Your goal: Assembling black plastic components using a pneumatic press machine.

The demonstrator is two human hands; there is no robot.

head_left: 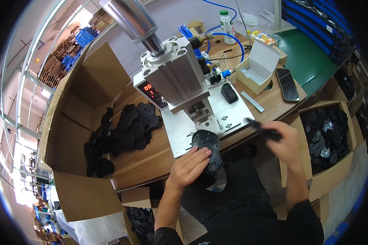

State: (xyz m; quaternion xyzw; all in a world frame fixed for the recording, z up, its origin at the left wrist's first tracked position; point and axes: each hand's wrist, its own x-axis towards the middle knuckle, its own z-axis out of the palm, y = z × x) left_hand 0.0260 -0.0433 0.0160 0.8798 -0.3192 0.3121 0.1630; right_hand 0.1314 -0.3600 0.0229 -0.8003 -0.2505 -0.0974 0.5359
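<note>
My left hand [190, 166] lies over a black, sole-shaped part [208, 141] dotted with small holes, its fingers on the upper face and its thumb out of sight. The part's far end rests at the front of the press's white base plate [176, 132], below the press head; its near end sticks out past the table edge, with a clear, film-like flap [219, 181] there. In the air right of the base plate, my right hand [285, 141] is closed round a black-handled tool [270, 133] with a thin dark end. Motion blur hides the tool's exact kind.
A metal press [176, 69] with a lit red display stands mid-table. Black parts [129, 126] pile beside an open carton [75, 110] at left. Another carton of black parts [327, 139] stands at right. A phone [287, 84], a small white box [255, 71] and a bottle [227, 28] lie beyond.
</note>
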